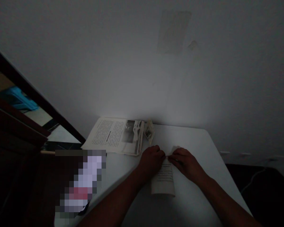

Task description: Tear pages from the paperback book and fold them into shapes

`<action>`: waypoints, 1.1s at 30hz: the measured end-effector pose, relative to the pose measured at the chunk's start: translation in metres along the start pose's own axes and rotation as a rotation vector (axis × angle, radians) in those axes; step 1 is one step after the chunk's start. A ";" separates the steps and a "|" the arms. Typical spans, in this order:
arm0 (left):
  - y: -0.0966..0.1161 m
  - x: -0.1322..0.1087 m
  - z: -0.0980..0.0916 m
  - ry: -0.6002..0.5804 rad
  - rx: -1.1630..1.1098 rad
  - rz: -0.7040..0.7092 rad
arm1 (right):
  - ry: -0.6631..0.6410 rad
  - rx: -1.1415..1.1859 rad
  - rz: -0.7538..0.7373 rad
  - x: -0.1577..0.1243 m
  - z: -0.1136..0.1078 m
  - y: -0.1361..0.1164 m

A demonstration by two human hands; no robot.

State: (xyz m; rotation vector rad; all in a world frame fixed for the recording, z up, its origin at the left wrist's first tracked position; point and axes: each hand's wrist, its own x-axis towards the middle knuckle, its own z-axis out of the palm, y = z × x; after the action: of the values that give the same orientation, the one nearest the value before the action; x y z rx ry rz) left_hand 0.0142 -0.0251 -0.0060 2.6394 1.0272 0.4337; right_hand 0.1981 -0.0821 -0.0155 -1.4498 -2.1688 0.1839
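Note:
A folded sheet of printed paper (164, 181) lies on the white table (191, 138), its near edge curling slightly. At its far end, my left hand (153, 159) is closed on the paper, fingers bent over the top edge. Close beside it, my right hand (184, 162) pinches the same far end between thumb and fingers. The two sets of fingertips nearly meet there, and they hide the very tip of the sheet. Beyond my left hand stands a small folded paper piece (149, 130), next to an open printed book (111, 135).
A pale wall (132, 63) rises behind the table, with a faded patch (174, 31) on it. A pixelated, bright object (85, 183) sits at the table's left edge. Dark wooden furniture (14, 132) and a blue item (20, 97) are further left. A thin cable (253, 179) hangs at right.

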 end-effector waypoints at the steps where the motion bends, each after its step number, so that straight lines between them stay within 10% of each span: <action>1: 0.000 0.000 0.000 0.001 0.000 -0.002 | -0.005 0.000 -0.003 0.000 0.000 0.000; 33: -0.001 -0.001 0.003 0.010 -0.010 0.003 | -0.196 -0.079 0.070 -0.039 -0.023 -0.027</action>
State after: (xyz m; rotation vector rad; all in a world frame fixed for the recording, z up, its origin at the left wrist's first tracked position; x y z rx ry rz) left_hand 0.0141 -0.0253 -0.0094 2.6330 1.0210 0.4521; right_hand 0.1991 -0.1323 0.0009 -1.6126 -2.3047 0.2781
